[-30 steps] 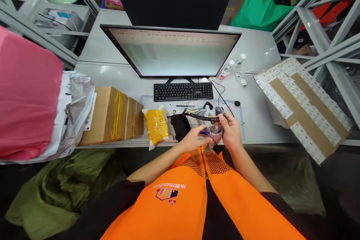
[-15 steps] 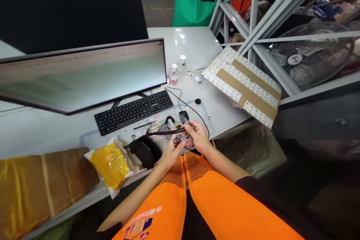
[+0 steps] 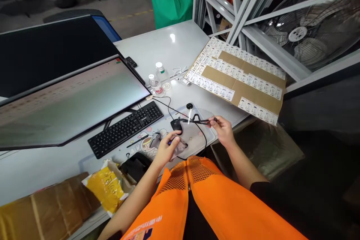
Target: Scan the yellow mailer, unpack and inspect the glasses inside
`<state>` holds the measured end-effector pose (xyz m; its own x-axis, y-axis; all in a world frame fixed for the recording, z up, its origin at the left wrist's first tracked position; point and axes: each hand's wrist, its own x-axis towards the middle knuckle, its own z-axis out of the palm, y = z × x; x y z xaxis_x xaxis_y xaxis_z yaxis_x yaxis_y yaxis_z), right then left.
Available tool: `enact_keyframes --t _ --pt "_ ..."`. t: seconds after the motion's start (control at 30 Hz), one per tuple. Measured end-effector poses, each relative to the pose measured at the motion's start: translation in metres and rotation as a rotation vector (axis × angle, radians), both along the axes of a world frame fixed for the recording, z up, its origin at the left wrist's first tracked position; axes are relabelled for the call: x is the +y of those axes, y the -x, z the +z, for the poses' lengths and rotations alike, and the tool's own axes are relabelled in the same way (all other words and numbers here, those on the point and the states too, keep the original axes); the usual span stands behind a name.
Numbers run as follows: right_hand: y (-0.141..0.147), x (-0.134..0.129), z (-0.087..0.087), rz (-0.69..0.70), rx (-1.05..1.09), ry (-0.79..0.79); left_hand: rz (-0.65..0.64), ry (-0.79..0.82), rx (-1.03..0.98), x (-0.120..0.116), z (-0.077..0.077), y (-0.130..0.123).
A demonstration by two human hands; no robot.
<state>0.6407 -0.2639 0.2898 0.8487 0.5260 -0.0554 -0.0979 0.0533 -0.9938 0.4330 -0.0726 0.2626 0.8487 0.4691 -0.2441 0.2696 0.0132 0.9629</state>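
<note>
Out over the desk mat, my right hand (image 3: 224, 130) pinches one end of a dark-framed pair of glasses (image 3: 200, 121). The glasses reach leftward from the fingers, above the mat and near the mouse (image 3: 176, 124). My left hand (image 3: 166, 146) is closed on a thin greyish cloth or pouch (image 3: 180, 147), with a small purple-blue bit showing at the fingers. Whether it is cloth or plastic I cannot tell. A black case (image 3: 137, 165) lies left of that hand, partly behind the forearm.
A keyboard (image 3: 125, 129) and monitor (image 3: 73, 101) stand to the left. Two small bottles (image 3: 156, 84) are behind the mouse. A label-covered cardboard sheet (image 3: 239, 77) juts over the desk's right edge. A yellow packet (image 3: 105, 187) and brown wrapped parcel (image 3: 56, 210) lie front left.
My hands have moved apart; the right has gone rightward and outward with the glasses, while the left keeps the greyish piece. The head view has turned to the right.
</note>
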Motion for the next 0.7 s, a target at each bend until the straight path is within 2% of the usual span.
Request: enact_keyframes --t 0.23,0.4,0.53,0.63,0.7 --pt "-0.011 -0.008 0.006 0.099 0.025 -0.058 0.106 0.198 -0.098 -0.017 0.018 -0.052" --pt "-0.011 -0.006 0.005 0.131 0.089 -0.058 0.184 0.388 -0.177 -0.027 0.025 -0.074" --pt "-0.011 -0.001 0.003 0.160 0.153 -0.050 0.268 0.319 -0.211 -0.030 0.027 -0.080" --pt "-0.020 0.000 -0.003 0.310 0.222 -0.067 0.309 0.239 -0.188 -0.026 0.026 -0.078" --pt "-0.033 0.000 -0.012 0.398 0.347 -0.073 0.339 0.142 -0.156 -0.019 0.026 -0.073"
